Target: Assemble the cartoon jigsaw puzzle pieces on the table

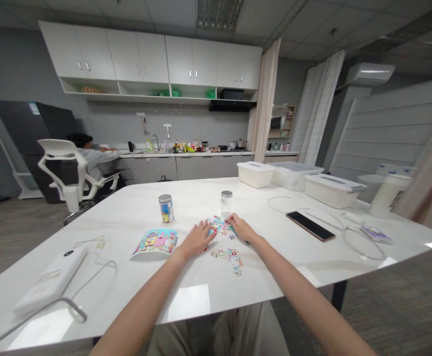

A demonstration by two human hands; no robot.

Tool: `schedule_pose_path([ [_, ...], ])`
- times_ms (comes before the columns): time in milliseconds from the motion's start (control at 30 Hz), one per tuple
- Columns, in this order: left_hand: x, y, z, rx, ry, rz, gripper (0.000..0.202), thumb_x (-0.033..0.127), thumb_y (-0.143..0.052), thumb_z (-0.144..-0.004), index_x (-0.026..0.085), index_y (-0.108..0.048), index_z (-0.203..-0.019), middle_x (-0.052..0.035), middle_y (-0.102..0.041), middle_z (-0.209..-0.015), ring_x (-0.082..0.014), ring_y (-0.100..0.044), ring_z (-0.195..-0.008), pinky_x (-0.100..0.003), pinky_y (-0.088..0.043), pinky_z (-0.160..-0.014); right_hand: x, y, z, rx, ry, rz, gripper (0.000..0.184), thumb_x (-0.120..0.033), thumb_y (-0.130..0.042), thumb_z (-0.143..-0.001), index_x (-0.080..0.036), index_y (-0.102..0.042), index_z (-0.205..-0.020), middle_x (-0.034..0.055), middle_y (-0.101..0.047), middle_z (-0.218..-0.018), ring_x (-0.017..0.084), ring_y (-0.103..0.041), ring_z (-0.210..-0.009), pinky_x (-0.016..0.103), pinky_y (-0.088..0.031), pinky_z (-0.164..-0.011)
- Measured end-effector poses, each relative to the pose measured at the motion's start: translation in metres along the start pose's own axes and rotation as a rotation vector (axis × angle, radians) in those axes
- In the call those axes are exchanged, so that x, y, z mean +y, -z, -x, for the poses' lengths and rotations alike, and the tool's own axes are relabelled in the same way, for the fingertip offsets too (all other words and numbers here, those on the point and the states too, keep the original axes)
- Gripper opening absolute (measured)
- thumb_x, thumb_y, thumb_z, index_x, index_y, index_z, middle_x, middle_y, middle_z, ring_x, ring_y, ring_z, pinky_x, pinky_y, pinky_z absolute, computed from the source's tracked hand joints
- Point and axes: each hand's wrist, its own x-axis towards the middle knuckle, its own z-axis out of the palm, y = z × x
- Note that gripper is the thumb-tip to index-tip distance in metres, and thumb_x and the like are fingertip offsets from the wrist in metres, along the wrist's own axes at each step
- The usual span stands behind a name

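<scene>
Puzzle pieces (219, 225) lie between the left hand (195, 239) and right hand (241, 227).

From here I have puzzle pieces (219, 226) on the table (127, 217) between my left hand (195, 239) and my right hand (241, 227), a picture card (154, 243) left of the left, a canister (166, 208) and jar (226, 203) beyond them, and a phone (310, 226) right of the right.

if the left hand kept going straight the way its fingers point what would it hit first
Most likely the loose cluster of colourful jigsaw pieces just ahead of the left hand, lying on the white table. Depth is hard to judge, so the fingertips may already be touching its edge.
</scene>
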Motion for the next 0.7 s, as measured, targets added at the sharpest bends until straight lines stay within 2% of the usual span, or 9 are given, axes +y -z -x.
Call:
schedule_pose_path([
  [133, 0.001, 0.000, 0.000, 0.005, -0.014, -0.003, 0.039, 0.035, -0.029, -0.103, 0.017, -0.050, -0.131, -0.0200, -0.047, -0.143, -0.0301, -0.039, -0.137, -0.052, -0.040, -0.104, -0.008, -0.002, 0.006, -0.092, 0.072, -0.007, 0.009, -0.019, -0.038, -0.095, -0.024, -0.044, -0.091, 0.0061, -0.073, -0.104, 0.018, -0.067, -0.095, 0.032, -0.048, -0.085],
  [233, 0.002, -0.003, 0.000, 0.000, -0.025, -0.007, 0.036, 0.033, -0.033, -0.102, 0.020, -0.051, -0.130, -0.0182, -0.048, -0.143, -0.0300, -0.039, -0.137, -0.054, -0.038, -0.105, -0.011, -0.004, 0.007, -0.094, 0.104, 0.023, 0.009, -0.019, -0.036, -0.095, -0.023, -0.044, -0.096, 0.0077, -0.070, -0.110, 0.019, -0.065, -0.100, 0.034, -0.046, -0.088],
  [300, 0.002, -0.005, 0.001, 0.000, -0.016, -0.008, 0.035, 0.031, -0.034, -0.102, 0.021, -0.050, -0.131, -0.0181, -0.045, -0.144, -0.0310, -0.037, -0.138, -0.055, -0.038, -0.105, -0.013, -0.005, 0.002, -0.088, 0.124, 0.052, 0.011, -0.019, -0.035, -0.095, -0.023, -0.045, -0.099, 0.0084, -0.068, -0.115, 0.020, -0.063, -0.104, 0.034, -0.045, -0.090],
  [400, 0.001, -0.010, 0.001, 0.000, 0.017, -0.007, 0.036, 0.031, -0.034, -0.102, 0.023, -0.048, -0.134, -0.0180, -0.042, -0.147, -0.0325, -0.035, -0.139, -0.056, -0.037, -0.105, -0.017, -0.012, -0.015, -0.112, 0.139, 0.104, 0.011, -0.019, -0.037, -0.094, -0.023, -0.046, -0.099, 0.0078, -0.068, -0.106, 0.021, -0.063, -0.097, 0.032, -0.044, -0.084],
  [567, -0.004, -0.019, 0.002, -0.016, 0.134, 0.006, 0.042, 0.038, -0.032, -0.101, 0.020, -0.046, -0.137, -0.0194, -0.042, -0.147, -0.0332, -0.035, -0.139, -0.054, -0.035, -0.107, -0.020, -0.024, -0.046, -0.159, 0.129, 0.155, 0.009, -0.014, -0.043, -0.091, -0.021, -0.047, -0.092, 0.0082, -0.069, -0.090, 0.021, -0.063, -0.083, 0.029, -0.043, -0.075],
  [700, -0.012, -0.028, 0.001, -0.029, 0.270, 0.035, 0.057, 0.048, -0.025, -0.100, 0.014, -0.037, -0.145, -0.0235, -0.038, -0.149, -0.0360, -0.032, -0.140, -0.056, -0.034, -0.107, -0.015, -0.024, -0.047, -0.189, 0.129, 0.116, 0.008, -0.015, -0.043, -0.092, -0.022, -0.047, -0.091, 0.0101, -0.071, -0.098, 0.021, -0.064, -0.089, 0.031, -0.044, -0.078],
])
